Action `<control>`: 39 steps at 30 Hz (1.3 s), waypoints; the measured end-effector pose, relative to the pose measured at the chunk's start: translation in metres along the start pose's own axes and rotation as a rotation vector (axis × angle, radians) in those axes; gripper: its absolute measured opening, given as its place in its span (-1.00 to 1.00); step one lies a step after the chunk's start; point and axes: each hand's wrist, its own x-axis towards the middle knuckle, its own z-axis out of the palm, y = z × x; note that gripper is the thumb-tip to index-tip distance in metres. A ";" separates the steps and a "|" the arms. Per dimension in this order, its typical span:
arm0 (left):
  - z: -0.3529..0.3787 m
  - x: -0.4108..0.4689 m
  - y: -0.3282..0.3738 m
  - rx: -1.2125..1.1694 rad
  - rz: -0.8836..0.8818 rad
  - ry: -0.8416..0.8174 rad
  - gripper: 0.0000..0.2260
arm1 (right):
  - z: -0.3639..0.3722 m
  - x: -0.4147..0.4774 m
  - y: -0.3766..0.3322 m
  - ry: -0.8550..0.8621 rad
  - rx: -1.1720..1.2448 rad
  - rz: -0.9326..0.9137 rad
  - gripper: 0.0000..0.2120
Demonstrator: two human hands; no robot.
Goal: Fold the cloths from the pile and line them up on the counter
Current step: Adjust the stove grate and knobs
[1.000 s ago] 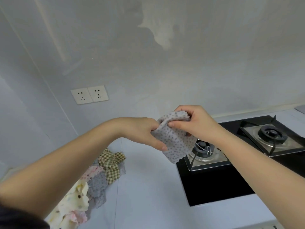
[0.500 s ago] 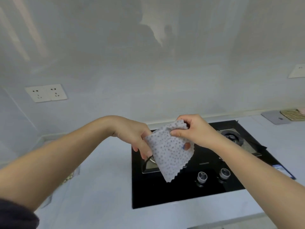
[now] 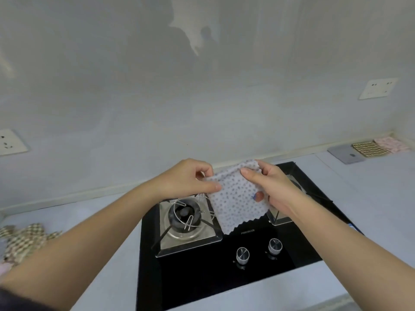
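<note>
A grey dotted cloth (image 3: 235, 198), folded into a small square, hangs in the air above the stove. My left hand (image 3: 188, 178) pinches its upper left corner. My right hand (image 3: 269, 187) grips its upper right edge, thumb on the front and fingers behind. The pile of unfolded cloths (image 3: 24, 239), checked and pale, lies at the far left of the counter, partly behind my left forearm. Three folded cloths sit in a row at the back right: a grey one (image 3: 344, 153), a checked one (image 3: 368, 149) and a pink one (image 3: 391, 143).
A black gas stove (image 3: 202, 272) with two burners and two knobs (image 3: 242, 255) fills the middle of the pale counter (image 3: 370, 198). A grey wall rises behind, with a socket at the left (image 3: 9, 142) and another at the right (image 3: 378, 88).
My view has swung right, from the pile towards the stove and the row of folded cloths. Both hands carried the dotted cloth along, and it now hangs flatter between them.
</note>
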 end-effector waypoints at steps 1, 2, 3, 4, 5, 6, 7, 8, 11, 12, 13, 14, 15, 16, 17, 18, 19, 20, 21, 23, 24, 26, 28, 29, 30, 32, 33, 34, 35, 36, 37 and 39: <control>0.005 0.011 -0.003 -0.010 -0.015 0.009 -0.75 | -0.007 0.004 0.002 0.015 0.014 -0.006 -0.92; 0.009 0.023 -0.005 -0.043 -0.027 0.028 -0.73 | -0.015 0.007 0.003 0.043 0.031 -0.014 -0.89; 0.013 0.035 -0.005 -0.103 -0.029 0.060 -0.74 | -0.021 0.011 0.003 0.079 0.042 -0.021 -0.84; 0.019 0.047 -0.005 -0.200 -0.027 0.093 -0.77 | -0.029 0.016 0.004 0.124 0.034 -0.029 -0.80; 0.027 0.063 -0.003 -0.332 -0.035 0.122 -0.82 | -0.038 0.022 0.005 0.175 0.016 -0.037 -0.78; 0.037 0.077 0.001 -0.483 -0.070 0.147 -0.87 | -0.046 0.028 0.007 0.233 -0.008 -0.046 -0.77; 0.047 0.088 0.004 -0.620 -0.133 0.171 -0.85 | -0.053 0.033 0.008 0.291 -0.042 -0.054 -0.75; 0.059 0.100 0.006 -0.732 -0.207 0.182 -0.79 | -0.061 0.039 0.010 0.345 -0.090 -0.061 -0.74; 0.096 0.130 0.017 -0.810 -0.352 0.227 -0.78 | -0.085 0.053 0.020 0.488 -0.233 -0.119 -0.71; 0.107 0.140 0.021 -0.758 -0.358 0.295 -0.81 | -0.094 0.057 0.024 0.541 -0.283 -0.168 -0.72; 0.119 0.152 0.026 -0.657 -0.335 0.391 -0.81 | -0.105 0.059 0.028 0.593 -0.324 -0.217 -0.71; 0.130 0.161 0.031 -0.530 -0.299 0.490 -0.76 | -0.114 0.061 0.030 0.633 -0.358 -0.255 -0.71; 0.141 0.169 0.036 -0.406 -0.265 0.575 -0.70 | -0.123 0.062 0.032 0.662 -0.380 -0.286 -0.71; 0.154 0.177 0.041 -0.321 -0.237 0.637 -0.66 | -0.133 0.062 0.033 0.681 -0.393 -0.308 -0.70; 0.168 0.184 0.048 -0.271 -0.220 0.682 -0.64 | -0.148 0.061 0.035 0.696 -0.405 -0.323 -0.70; 0.184 0.193 0.055 -0.238 -0.219 0.704 -0.63 | -0.165 0.058 0.036 0.705 -0.416 -0.334 -0.68; 0.199 0.201 0.061 -0.216 -0.228 0.713 -0.63 | -0.181 0.055 0.036 0.708 -0.426 -0.345 -0.67; 0.213 0.208 0.067 -0.189 -0.241 0.713 -0.63 | -0.198 0.051 0.038 0.710 -0.435 -0.353 -0.66; 0.234 0.217 0.080 -0.164 -0.251 0.710 -0.63 | -0.222 0.042 0.040 0.713 -0.447 -0.355 -0.64; 0.262 0.229 0.099 -0.185 -0.266 0.717 -0.63 | -0.255 0.029 0.042 0.707 -0.465 -0.355 -0.63; 0.277 0.236 0.111 -0.212 -0.266 0.715 -0.63 | -0.274 0.021 0.043 0.703 -0.455 -0.351 -0.63; 0.307 0.252 0.134 -0.271 -0.273 0.722 -0.63 | -0.313 0.008 0.044 0.688 -0.436 -0.350 -0.64; 0.330 0.269 0.150 -0.333 -0.281 0.746 -0.62 | -0.345 0.001 0.044 0.666 -0.432 -0.344 -0.67; 0.340 0.277 0.158 -0.350 -0.290 0.759 -0.62 | -0.360 -0.001 0.043 0.655 -0.433 -0.340 -0.67; 0.348 0.285 0.164 -0.362 -0.294 0.771 -0.63 | -0.372 -0.002 0.043 0.648 -0.430 -0.338 -0.67; 0.361 0.302 0.176 -0.380 -0.276 0.772 -0.67 | -0.397 -0.002 0.042 0.644 -0.426 -0.332 -0.63; 0.366 0.313 0.180 -0.384 -0.265 0.765 -0.69 | -0.411 0.001 0.043 0.640 -0.419 -0.307 -0.62; 0.371 0.324 0.183 -0.384 -0.263 0.759 -0.70 | -0.423 0.005 0.042 0.629 -0.392 -0.260 -0.61; 0.375 0.338 0.185 -0.383 -0.268 0.755 -0.70 | -0.439 0.011 0.042 0.605 -0.341 -0.197 -0.62; 0.378 0.348 0.183 -0.380 -0.278 0.757 -0.70 | -0.449 0.015 0.042 0.566 -0.278 -0.113 -0.61; 0.381 0.357 0.181 -0.381 -0.284 0.758 -0.69 | -0.461 0.021 0.044 0.523 -0.221 -0.017 -0.58; 0.392 0.383 0.176 -0.406 -0.314 0.740 -0.70 | -0.492 0.035 0.052 0.479 -0.128 0.166 -0.50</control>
